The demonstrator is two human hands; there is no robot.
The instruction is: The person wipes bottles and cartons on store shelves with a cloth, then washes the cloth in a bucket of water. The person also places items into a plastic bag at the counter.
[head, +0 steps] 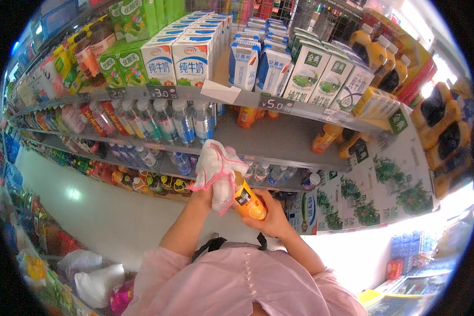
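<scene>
My right hand (266,217) grips the lower part of a bottle of orange juice (249,203), which tilts with its top end up and to the left. A white cloth with pink edging (218,172) lies over the fingers of my left hand (204,196) and against the bottle's upper end. The cloth hides the bottle's cap and most of that hand. Both hands are in front of a shelf with grey boards (268,138). A few orange juice bottles (326,137) stand on this level, with bare board between them.
On the shelf above are white milk cartons (193,59), blue-and-white cartons (274,69) and green cartons (132,65). Clear drink bottles (181,120) line the middle level at left. Printed milk cases (373,189) form the right end. Plastic bags (100,284) lie at lower left.
</scene>
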